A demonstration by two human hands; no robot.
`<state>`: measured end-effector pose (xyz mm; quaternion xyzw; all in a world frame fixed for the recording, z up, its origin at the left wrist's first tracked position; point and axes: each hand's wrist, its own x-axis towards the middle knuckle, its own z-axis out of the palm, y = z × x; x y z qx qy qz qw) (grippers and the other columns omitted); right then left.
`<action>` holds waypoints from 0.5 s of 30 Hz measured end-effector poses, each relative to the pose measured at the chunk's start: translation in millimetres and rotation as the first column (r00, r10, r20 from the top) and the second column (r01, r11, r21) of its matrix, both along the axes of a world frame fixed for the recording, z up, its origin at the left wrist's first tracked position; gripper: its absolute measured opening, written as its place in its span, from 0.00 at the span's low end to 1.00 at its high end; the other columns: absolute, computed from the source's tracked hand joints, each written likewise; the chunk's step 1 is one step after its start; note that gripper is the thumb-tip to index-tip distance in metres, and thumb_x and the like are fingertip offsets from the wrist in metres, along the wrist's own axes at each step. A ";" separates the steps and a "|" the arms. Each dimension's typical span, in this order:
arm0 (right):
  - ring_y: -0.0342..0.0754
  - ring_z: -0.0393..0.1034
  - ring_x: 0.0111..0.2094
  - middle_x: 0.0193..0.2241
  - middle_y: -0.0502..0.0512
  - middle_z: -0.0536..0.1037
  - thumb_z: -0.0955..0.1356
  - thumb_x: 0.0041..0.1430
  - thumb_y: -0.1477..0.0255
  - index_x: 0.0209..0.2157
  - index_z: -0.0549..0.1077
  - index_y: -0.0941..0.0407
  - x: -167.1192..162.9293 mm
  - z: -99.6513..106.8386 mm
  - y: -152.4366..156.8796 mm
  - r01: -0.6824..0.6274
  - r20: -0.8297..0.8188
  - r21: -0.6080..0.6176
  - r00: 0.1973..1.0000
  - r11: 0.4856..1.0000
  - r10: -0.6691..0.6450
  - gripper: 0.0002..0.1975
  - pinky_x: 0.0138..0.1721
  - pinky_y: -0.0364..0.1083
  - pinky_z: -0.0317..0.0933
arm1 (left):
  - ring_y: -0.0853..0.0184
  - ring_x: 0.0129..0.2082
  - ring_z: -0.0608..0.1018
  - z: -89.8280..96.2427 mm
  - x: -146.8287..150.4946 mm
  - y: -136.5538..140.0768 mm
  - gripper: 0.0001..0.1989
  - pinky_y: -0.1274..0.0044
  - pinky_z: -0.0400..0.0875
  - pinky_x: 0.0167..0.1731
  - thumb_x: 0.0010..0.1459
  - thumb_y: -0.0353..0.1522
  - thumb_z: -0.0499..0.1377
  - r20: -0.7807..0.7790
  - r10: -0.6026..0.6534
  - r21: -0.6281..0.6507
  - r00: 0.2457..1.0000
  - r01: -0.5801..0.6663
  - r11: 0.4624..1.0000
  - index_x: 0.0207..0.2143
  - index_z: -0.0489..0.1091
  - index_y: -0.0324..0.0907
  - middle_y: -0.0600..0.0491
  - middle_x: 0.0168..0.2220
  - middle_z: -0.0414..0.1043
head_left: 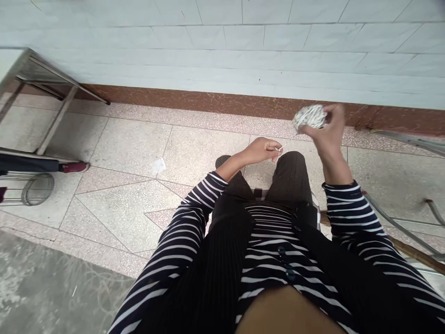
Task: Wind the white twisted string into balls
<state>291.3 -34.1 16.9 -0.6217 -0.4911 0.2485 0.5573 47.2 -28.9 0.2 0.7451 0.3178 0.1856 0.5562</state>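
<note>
A whitish ball of string (pixel 309 117), roughly wound, is gripped at its right side by my right hand (pixel 330 130), raised beyond my right knee. The thumb lies along its lower edge, and the hand is slightly blurred. Over my knees, my left hand (pixel 262 150) is closed in a pinch on a short bit of white string (pixel 278 149) that shows at the fingertips. I cannot make out whether a strand joins the two. My hands are apart, the right one farther out.
A tiled wall (pixel 243 60) with a brown base rises ahead. At left are a metal-legged table (pixel 57 118), a person's red shoe (pixel 74 167) and a wire rack (pixel 38 189). White paper (pixel 159 166) lies on the floor. Metal tubing (pixel 399 227) and a wooden pole (pixel 413 253) are at right.
</note>
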 end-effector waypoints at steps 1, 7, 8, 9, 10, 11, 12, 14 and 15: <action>0.51 0.64 0.46 0.44 0.53 0.71 0.81 0.29 0.71 0.41 0.68 0.52 -1.4 -10.0 -1.5 -0.017 0.086 -0.089 0.996 0.996 0.025 0.34 0.59 0.59 0.66 | 0.69 0.30 0.78 6.0 -0.5 1.9 0.13 0.74 0.71 0.42 0.71 0.36 0.62 -0.062 -0.001 0.077 0.998 0.006 0.997 0.33 0.79 0.40 0.54 0.28 0.80; 0.49 0.67 0.38 0.34 0.49 0.73 0.81 0.35 0.64 0.37 0.70 0.52 -18.5 -41.7 -34.1 -0.533 -0.339 -0.528 0.846 0.661 0.411 0.27 0.40 0.48 0.67 | 0.65 0.35 0.79 12.7 -7.2 15.3 0.13 0.63 0.67 0.65 0.73 0.33 0.62 -0.301 0.018 0.470 0.953 0.132 0.873 0.35 0.82 0.44 0.55 0.32 0.83; 0.50 0.69 0.39 0.35 0.50 0.74 0.80 0.35 0.64 0.38 0.72 0.53 -18.9 -42.1 -38.1 -0.611 -0.445 -0.544 0.791 0.575 0.419 0.27 0.39 0.47 0.67 | 0.65 0.35 0.80 10.8 -7.8 14.6 0.12 0.62 0.64 0.69 0.74 0.33 0.61 -0.303 -0.017 0.481 0.953 0.168 0.861 0.38 0.84 0.45 0.55 0.33 0.85; 0.51 0.71 0.40 0.36 0.51 0.76 0.80 0.35 0.65 0.39 0.74 0.53 -18.1 -41.8 -40.9 -0.662 -0.516 -0.547 0.748 0.512 0.416 0.26 0.39 0.47 0.68 | 0.66 0.35 0.81 8.7 -8.1 13.2 0.11 0.61 0.62 0.71 0.75 0.34 0.61 -0.298 -0.055 0.489 0.953 0.202 0.849 0.42 0.85 0.46 0.55 0.35 0.86; 0.52 0.72 0.41 0.38 0.52 0.77 0.80 0.35 0.66 0.39 0.75 0.53 -16.3 -41.0 -42.7 -0.694 -0.561 -0.544 0.718 0.471 0.412 0.26 0.39 0.47 0.69 | 0.66 0.36 0.81 6.7 -8.0 11.5 0.12 0.61 0.62 0.72 0.76 0.35 0.60 -0.290 -0.082 0.502 0.953 0.225 0.835 0.44 0.85 0.47 0.54 0.37 0.87; 0.52 0.73 0.41 0.38 0.52 0.78 0.79 0.34 0.68 0.39 0.76 0.53 -13.9 -40.0 -43.8 -0.717 -0.590 -0.532 0.695 0.450 0.410 0.25 0.39 0.47 0.69 | 0.66 0.36 0.82 4.5 -7.6 10.2 0.13 0.61 0.62 0.73 0.77 0.36 0.59 -0.282 -0.093 0.522 0.955 0.234 0.821 0.46 0.85 0.48 0.54 0.38 0.87; 0.52 0.73 0.41 0.39 0.52 0.79 0.79 0.34 0.69 0.39 0.77 0.53 -11.3 -38.9 -44.6 -0.741 -0.619 -0.509 0.669 0.439 0.411 0.25 0.40 0.47 0.69 | 0.65 0.37 0.83 2.1 -7.2 9.6 0.14 0.62 0.62 0.73 0.78 0.37 0.58 -0.274 -0.086 0.546 0.958 0.229 0.806 0.47 0.85 0.48 0.53 0.38 0.87; 0.52 0.74 0.40 0.38 0.52 0.81 0.78 0.32 0.71 0.39 0.78 0.53 -6.5 -36.6 -46.8 -0.793 -0.690 -0.431 0.597 0.431 0.409 0.25 0.41 0.47 0.69 | 0.64 0.39 0.83 -3.8 -6.7 11.3 0.16 0.62 0.64 0.72 0.79 0.37 0.56 -0.255 -0.032 0.593 0.967 0.182 0.784 0.47 0.85 0.48 0.52 0.38 0.87; 0.52 0.74 0.39 0.38 0.52 0.81 0.78 0.31 0.72 0.39 0.79 0.53 -4.8 -35.2 -48.4 -0.810 -0.720 -0.383 0.563 0.445 0.405 0.26 0.41 0.47 0.69 | 0.63 0.40 0.84 -7.5 -6.6 13.4 0.17 0.62 0.65 0.71 0.80 0.38 0.56 -0.243 0.003 0.607 0.970 0.150 0.780 0.46 0.85 0.47 0.51 0.39 0.87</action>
